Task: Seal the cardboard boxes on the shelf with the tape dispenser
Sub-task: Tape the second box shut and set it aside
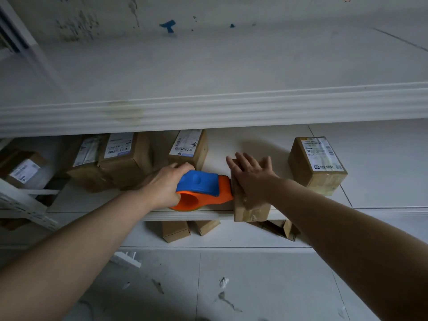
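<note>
The left hand [164,185] curls its fingers round the orange-and-blue tape dispenser [203,188], whose front end touches the small cardboard box [251,210] at the front edge of the shelf [185,215]. The right hand [253,179] presses flat on that box, fingers straight and apart.

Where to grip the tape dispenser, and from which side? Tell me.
Grip the tape dispenser by its blue handle, from the left, as the left hand does: its orange front butts against the box under the right hand.
</note>
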The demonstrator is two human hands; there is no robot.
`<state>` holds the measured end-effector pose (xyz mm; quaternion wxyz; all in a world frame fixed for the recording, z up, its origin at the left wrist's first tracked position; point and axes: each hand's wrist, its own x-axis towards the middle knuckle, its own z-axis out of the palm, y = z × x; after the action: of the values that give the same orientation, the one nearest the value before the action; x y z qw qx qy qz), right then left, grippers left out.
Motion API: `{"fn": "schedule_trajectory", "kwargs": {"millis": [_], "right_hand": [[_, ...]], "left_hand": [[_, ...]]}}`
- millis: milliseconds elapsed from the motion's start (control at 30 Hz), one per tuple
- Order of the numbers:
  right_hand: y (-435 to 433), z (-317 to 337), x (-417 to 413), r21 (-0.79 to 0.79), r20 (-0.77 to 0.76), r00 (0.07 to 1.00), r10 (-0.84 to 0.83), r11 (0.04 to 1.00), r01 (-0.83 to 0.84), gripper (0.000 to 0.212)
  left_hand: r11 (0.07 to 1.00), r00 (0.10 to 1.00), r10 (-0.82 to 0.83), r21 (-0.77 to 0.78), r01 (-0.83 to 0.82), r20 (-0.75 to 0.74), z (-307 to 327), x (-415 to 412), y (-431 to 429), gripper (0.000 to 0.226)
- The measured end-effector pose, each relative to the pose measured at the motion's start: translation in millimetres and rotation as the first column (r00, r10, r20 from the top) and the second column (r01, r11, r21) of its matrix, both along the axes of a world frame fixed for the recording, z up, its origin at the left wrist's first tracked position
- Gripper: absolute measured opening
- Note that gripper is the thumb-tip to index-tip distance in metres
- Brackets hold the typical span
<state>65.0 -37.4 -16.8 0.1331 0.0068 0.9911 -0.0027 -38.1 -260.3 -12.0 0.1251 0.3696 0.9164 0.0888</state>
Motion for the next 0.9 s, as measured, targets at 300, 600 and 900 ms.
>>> {"fn": "schedule_trajectory", "kwargs": {"millis": [300, 600, 900], "right_hand": [[40.9, -38.9, 18.3, -0.670, -0.030, 0.967, -0.253, 0.723, 0.168, 0.139], [61.2, -63.5, 30.6, -0.506, -0.092, 0.979, -0.184, 0.855, 0.113, 0.145], [58.9, -70.6, 23.7, -0.410, -0.095, 0.974, -0.205, 0.900, 0.149, 0.131]], "left_hand": [[0.994, 0.998, -0.035, 0.101, 0.040, -0.052, 28.4, 5.2, 11.5, 0.071], [0.988, 0.982, -0.145, -0.069, 0.137, -0.123, 24.2, 33.8, 86.4, 0.081], [0.997, 0.997, -0.067, -0.026, 0.066, -0.033, 29.5, 1.0, 31.2, 0.077]]}}
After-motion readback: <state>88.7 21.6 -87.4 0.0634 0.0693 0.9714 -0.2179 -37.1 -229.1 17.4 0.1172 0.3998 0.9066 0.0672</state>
